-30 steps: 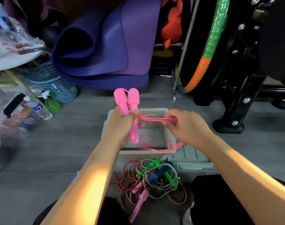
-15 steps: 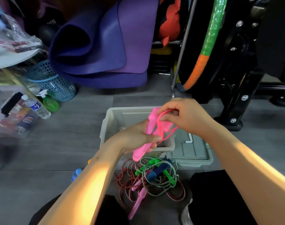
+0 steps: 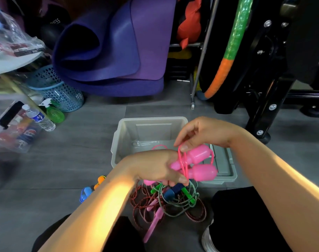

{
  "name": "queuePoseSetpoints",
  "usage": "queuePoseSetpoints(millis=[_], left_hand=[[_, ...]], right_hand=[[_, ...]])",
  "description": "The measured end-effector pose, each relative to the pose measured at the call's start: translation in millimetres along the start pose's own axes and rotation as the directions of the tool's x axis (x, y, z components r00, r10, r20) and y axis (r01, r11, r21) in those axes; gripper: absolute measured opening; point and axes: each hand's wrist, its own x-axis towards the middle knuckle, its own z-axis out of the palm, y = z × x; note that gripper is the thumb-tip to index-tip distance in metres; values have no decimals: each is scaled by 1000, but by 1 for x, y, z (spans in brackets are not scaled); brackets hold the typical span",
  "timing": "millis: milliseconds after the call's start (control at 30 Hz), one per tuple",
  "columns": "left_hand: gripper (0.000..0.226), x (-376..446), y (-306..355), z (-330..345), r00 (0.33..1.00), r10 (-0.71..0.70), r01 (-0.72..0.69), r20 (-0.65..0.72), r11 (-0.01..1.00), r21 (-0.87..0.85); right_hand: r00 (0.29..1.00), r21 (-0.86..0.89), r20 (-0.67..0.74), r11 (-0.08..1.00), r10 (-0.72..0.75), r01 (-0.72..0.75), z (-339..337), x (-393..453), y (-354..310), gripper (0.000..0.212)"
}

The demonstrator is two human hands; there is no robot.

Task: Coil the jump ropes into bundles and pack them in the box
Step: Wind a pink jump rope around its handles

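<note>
Two pink handles [image 3: 196,163] are lying side by side, gripped in our left hand [image 3: 156,168], fingers curled round their thin ends, fat ends pointing right. We are holding them together so they act as a core for the cord [image 3: 182,160]. Several thin pink turns are already crossing the handles near the necks. Our right hand [image 3: 206,132] is sitting just above, thumb and forefinger pinching the cord at the upper handle, prob. guiding the next turn; grip narrow, other fingers loosely curled. One slack loop is hanging off the right side of the handles, and a bit of pink cord is showing behind the left hand, over the box [image 3: 118,142].

Box: grey, open, directly under and behind both hands, so the bundle can drop straight in once tied off. We are seeing no bundle in it, though our hands are hiding part of the floor of it. Lid [image 3: 226,168] is lying just right of the box, touching it.

Pile [image 3: 173,200] of other ropes is sitting uncoiled on the floor between our knees, near side of box: red-speckled and green-grey cords tangled w/ green, blue and pink handles.

Judgement: first rope approx. mid-wrap; rest not yet started. Risk: turns slipping off the necks if tension drops.
</note>
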Motion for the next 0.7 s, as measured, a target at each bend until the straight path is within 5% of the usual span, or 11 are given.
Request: queuePoseSetpoints(millis=[100,167,267,400,533,600,700], left_hand=[[13,-10,0,-10,997,64,-67,-44,995,-71],[18,-13,-4,-13,994,90,-94,-63,993,-77],[15,-14,-14,-20,978,97,-132,-184,973,-192],[8,-16,-14,-27,936,91,-226,-340,896,-381],[13,-13,-13,-27,917,48,-235,-396,867,-440],[11,-10,-14,-27,909,14,-230,-416,850,-474],[8,-6,-14,-25,906,-21,-214,-423,839,-500]], right_hand=[[1000,350,8,936,21,-22,2,2,4,11],[998,348,42,936,36,-48,4,4,5,9],[995,462,23,882,97,-96,6,5,4,44],[990,603,-143,794,10,79,19,11,3,51],[973,535,-200,818,-118,209,26,14,11,50],[947,465,-305,853,-98,238,30,14,12,32],[881,410,-471,877,-32,250,36,19,13,34]])
